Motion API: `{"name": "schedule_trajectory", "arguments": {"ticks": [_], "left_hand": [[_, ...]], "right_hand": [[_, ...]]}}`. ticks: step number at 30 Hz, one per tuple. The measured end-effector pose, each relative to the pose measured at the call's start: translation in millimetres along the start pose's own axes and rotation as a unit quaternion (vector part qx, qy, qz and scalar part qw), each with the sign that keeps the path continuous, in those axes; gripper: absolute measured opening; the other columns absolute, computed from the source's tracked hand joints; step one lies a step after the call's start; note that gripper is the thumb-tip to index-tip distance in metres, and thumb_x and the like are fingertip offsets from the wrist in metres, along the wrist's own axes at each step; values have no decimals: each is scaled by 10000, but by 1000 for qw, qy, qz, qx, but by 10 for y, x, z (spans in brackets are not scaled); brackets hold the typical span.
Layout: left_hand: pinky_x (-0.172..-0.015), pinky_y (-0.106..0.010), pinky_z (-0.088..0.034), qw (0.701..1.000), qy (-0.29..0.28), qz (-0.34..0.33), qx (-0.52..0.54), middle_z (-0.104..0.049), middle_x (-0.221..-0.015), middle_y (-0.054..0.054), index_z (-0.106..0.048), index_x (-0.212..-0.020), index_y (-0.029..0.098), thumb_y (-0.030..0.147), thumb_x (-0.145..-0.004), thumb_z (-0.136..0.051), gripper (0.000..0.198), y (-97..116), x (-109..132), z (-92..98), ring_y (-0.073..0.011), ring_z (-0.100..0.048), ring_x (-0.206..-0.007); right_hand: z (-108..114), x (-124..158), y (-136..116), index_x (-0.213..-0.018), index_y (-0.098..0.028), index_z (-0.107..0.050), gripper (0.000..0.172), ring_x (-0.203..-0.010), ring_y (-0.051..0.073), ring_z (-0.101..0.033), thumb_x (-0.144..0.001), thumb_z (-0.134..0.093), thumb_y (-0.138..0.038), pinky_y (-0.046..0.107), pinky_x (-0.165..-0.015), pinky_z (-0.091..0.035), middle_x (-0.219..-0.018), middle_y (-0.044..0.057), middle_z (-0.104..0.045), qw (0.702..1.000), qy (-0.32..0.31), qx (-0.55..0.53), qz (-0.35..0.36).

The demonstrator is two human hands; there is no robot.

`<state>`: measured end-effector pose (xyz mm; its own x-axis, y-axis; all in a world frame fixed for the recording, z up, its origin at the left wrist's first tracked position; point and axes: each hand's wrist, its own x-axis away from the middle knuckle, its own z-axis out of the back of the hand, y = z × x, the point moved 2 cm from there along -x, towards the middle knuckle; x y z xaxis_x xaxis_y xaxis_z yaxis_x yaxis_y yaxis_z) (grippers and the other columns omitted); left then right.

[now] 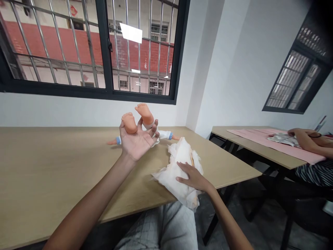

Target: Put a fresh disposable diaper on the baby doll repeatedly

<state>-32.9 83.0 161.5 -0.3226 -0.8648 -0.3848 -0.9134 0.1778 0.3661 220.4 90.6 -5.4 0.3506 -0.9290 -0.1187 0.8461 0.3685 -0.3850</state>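
A baby doll [145, 119] lies on its back on the wooden table [52, 166], its arms spread to either side. My left hand [136, 140] grips both of its ankles and holds the legs up, feet in the air. A white diaper [179, 163] lies crumpled on the table just to the right of the doll, reaching over the front edge. My right hand [192, 177] rests flat on the diaper with fingers stretched out.
A barred window [104, 48] fills the wall behind the table. To the right stands a second table [260, 149] with a pink cloth [262, 137]; another person's arm [309, 139] lies across it. My lap is below the table's front edge.
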Motion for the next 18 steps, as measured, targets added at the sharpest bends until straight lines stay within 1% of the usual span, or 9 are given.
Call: {"name": "schedule_trajectory", "arguments": {"ticks": [4,7,9,12,14,16,18], "left_hand": [[-694,-387,-492,1000,-3,-7,0,-581,-1104,-121,-561,-1106,222,588,-789,-436,500,50,-84,-28,-281,-605,-976],[-688,-384,-495,1000,-9,-2,-5,-583,-1096,-121,-555,-1106,222,593,-790,-422,506,104,-75,-14,-288,-602,-990],[-683,-387,-496,1000,-6,1,-8,-585,-1092,-125,-552,-1104,219,590,-791,-417,504,141,-42,1,-289,-605,-981],[-677,-391,-498,1000,5,-2,-10,-586,-1096,-127,-552,-1100,222,580,-788,-427,491,180,12,14,-287,-610,-962],[-671,-386,-499,1000,14,-7,-11,-587,-1098,-125,-552,-1097,227,580,-784,-438,486,189,31,17,-283,-613,-953],[-669,-381,-498,1000,14,-11,-13,-590,-1089,-119,-552,-1093,231,583,-783,-436,483,186,33,20,-277,-616,-942],[-676,-379,-498,1000,0,-9,-15,-594,-1072,-112,-550,-1089,232,586,-784,-429,483,177,24,23,-272,-618,-932]], "right_hand": [[8,-67,-62,-1437,-257,-285,851,-1397,272,-192,-748,-473,-720,443,-1138,-155,-1491,31,-281,999,-18,-20,30],[28,11,-11,-1431,-270,-298,846,-1401,267,-177,-742,-464,-731,435,-1139,-162,-1494,19,-276,1000,-23,-15,5],[67,132,108,-1434,-277,-292,848,-1401,274,-170,-740,-454,-738,439,-1140,-163,-1495,9,-271,999,-22,-3,-33],[157,352,362,-1435,-274,-292,853,-1402,276,-161,-740,-437,-747,434,-1145,-157,-1494,1,-273,996,-10,14,-89],[218,473,526,-1436,-267,-293,862,-1402,273,-163,-737,-431,-752,417,-1145,-170,-1493,2,-278,993,1,19,-114],[263,540,647,-1436,-262,-295,873,-1400,273,-170,-729,-435,-756,406,-1145,-180,-1490,4,-286,991,10,20,-131],[281,540,711,-1435,-256,-299,883,-1401,278,-163,-724,-438,-760,409,-1148,-172,-1488,2,-290,990,12,21,-139]]}}
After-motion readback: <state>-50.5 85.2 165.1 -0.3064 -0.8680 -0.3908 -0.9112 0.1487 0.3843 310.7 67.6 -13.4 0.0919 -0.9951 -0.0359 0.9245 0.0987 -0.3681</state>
